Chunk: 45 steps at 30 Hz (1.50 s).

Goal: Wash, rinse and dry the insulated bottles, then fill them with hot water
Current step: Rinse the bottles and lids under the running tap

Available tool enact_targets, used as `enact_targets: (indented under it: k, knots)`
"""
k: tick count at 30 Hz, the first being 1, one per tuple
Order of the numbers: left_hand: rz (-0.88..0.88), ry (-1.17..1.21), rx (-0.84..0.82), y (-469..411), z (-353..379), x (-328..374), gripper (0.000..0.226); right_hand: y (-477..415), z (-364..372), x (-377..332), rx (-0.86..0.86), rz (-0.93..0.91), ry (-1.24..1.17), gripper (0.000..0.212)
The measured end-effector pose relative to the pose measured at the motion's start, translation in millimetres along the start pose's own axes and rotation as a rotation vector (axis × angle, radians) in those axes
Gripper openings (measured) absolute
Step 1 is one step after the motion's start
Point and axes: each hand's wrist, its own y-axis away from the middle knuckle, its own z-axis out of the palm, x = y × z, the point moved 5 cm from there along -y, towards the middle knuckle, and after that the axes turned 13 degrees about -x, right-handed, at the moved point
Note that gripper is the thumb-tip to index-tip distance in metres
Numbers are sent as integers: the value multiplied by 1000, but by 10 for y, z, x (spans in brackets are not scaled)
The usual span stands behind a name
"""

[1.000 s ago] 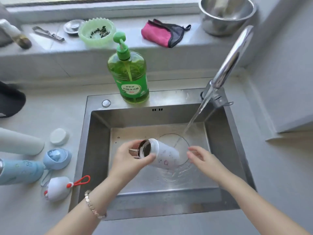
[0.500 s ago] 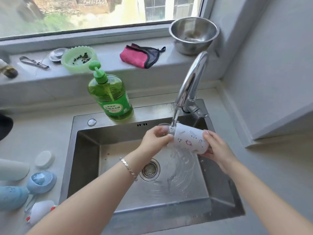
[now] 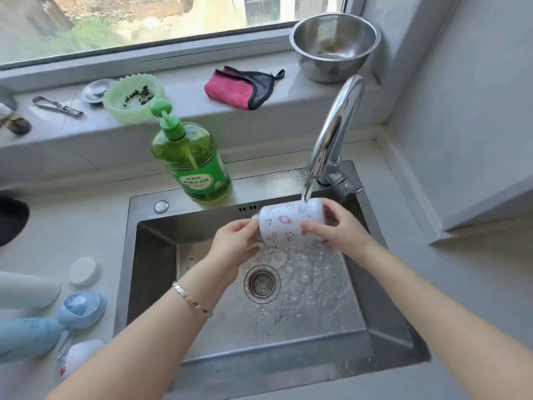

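White and doodle-printed, the insulated bottle (image 3: 284,222) lies sideways at frame centre over the sink (image 3: 150,249), tap (image 3: 334,134) water striking its right end. Her left hand (image 3: 235,245) grips the mouth end; her right hand (image 3: 336,229) curls round the base.

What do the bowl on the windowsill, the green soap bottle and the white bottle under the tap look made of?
Bowl: metal, likely stainless steel; brushed grey sheen with reflections.
Soap bottle: clear green plastic; the pump tube shows through.
White bottle: matte white printed coating, probably over steel, since its mouth end looks shiny metal; uncertain.
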Motion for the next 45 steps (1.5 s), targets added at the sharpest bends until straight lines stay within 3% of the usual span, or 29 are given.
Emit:
enact_targets:
  k: [7, 11, 17, 20, 24, 28, 30, 33, 35, 37, 40, 45]
  knots:
    - [-56, 123, 34, 88, -246, -138, 10, -255, 213, -201, 6, 77, 236, 60]
    - [-69, 190, -7, 90, -208, -145, 12, -293, 176, -240, 24, 99, 338, 43]
    - [-184, 274, -8, 31, -36, -128, 5, -163, 3, -193, 96, 27, 174, 23]
    - [-238, 240, -32, 14, 72, -119, 6, -71, -95, -135, 92, 67, 165, 28]
    - [-267, 154, -38, -2, 187, 15, 11, 49, -146, -86, -36, 114, 109, 46]
    - [-103, 108, -70, -64, 295, 286, 23, 100, -203, 22, 33, 142, -22, 43]
    - [8, -72, -140, -64, 354, 419, 24, 120, -180, 63, 68, 158, -130, 33]
    - [88, -334, -192, -19, 418, 525, 28, 188, -149, 179, 26, 296, -256, 43]
    - [134, -396, -194, 18, 461, 549, 16, 231, -156, 265, -12, 334, -192, 41]
    - [209, -472, -192, 90, 529, 589, 3, 250, -197, 251, -28, 237, 78, 29]
    - [334, -618, -226, 225, 648, 637, 7, 253, -66, 81, -64, 89, 351, 72]
    - [428, -539, -171, 335, 533, 620, 10, 153, 174, -3, 71, -32, 331, 72]
